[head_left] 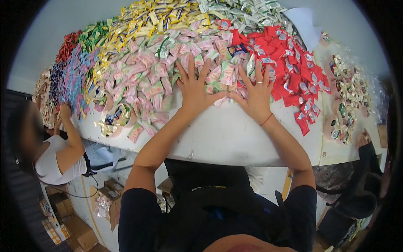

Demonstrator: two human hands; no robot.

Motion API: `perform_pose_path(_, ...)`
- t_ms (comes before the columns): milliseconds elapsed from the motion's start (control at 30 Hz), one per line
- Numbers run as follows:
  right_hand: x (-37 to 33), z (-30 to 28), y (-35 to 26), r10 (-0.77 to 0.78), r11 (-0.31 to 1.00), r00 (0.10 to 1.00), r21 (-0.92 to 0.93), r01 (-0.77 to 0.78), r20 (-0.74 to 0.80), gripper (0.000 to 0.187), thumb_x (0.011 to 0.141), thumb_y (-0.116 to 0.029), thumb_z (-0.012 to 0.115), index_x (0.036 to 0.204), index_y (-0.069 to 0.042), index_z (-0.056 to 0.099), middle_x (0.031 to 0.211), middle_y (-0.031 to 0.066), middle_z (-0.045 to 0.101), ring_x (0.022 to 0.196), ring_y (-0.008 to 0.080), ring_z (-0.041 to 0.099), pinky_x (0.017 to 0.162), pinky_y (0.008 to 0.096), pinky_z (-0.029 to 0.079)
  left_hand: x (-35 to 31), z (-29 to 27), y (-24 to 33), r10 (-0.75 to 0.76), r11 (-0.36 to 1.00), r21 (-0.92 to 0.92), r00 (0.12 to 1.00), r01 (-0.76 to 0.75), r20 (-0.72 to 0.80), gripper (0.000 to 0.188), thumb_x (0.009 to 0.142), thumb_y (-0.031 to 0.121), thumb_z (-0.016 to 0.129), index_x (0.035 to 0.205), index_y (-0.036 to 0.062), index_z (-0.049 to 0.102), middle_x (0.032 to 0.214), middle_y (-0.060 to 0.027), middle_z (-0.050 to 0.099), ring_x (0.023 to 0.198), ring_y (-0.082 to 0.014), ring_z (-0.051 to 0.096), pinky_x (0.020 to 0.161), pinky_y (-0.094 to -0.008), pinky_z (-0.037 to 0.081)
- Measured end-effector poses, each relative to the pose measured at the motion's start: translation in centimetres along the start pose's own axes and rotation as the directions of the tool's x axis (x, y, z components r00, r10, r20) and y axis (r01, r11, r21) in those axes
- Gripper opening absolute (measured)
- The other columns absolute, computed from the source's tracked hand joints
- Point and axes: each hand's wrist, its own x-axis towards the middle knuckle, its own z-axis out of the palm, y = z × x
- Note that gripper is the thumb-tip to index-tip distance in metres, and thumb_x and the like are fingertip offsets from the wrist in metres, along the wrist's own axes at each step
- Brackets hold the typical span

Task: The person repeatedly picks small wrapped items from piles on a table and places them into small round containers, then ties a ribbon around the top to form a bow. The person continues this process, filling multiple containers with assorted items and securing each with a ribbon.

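Note:
Both my hands lie spread over a heap of small wrapped candies on a white table (210,138). My left hand (195,90) rests with fingers apart against the pink-and-green wrapped candies (147,80). Close beside it, thumbs nearly meeting, my right hand (257,94) is also spread, with a ring and a red cord at the wrist. Its fingertips reach where the pink candies border the red wrapped candies (289,63). A dark blue packet (237,49) and a green-and-white packet (165,47) lie among the pink ones. Neither hand grips anything.
Yellow candies (155,19) and silver-green candies (247,17) are piled behind. A round box (117,119) with gold ribbon stands left, near the table edge. More ribboned boxes (344,101) stand right. A person in white (63,159) works at left; another person's hand (364,137) shows at right.

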Motion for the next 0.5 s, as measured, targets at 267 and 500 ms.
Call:
perform_pose_path(267,4.5,2.4,2.1,0.035,0.999,0.997,0.040,-0.032,-0.062,0.071,0.083,-0.057,0.064,0.146,-0.032,0.042,0.159,0.0182,0.014,0.142,0.0530,0.010,0.094,0.0798,0.021,4.9,2.6,-0.8,-0.044,0.999,-0.025,0.994,0.042,-0.097,0.103,0.066,0.064,0.076,0.151,0.0267,0.031,0.159,-0.0174,0.009,0.139,-0.0585,0.004,0.089,-0.0819,0.026)
perform_pose_path(500,1.6,-1.8,3.5,0.025,0.987,1.000,0.157,-0.022,-0.013,0.059,0.082,-0.048,0.071,0.134,-0.024,0.057,0.155,0.0223,0.024,0.141,0.0520,0.017,0.109,0.0625,0.022,0.7,-2.9,0.1,0.023,0.996,-0.088,0.998,-0.028,-0.059,0.076,0.075,0.050,0.076,0.140,0.0207,0.050,0.156,-0.0174,0.025,0.141,-0.0496,0.020,0.105,-0.0601,0.030)
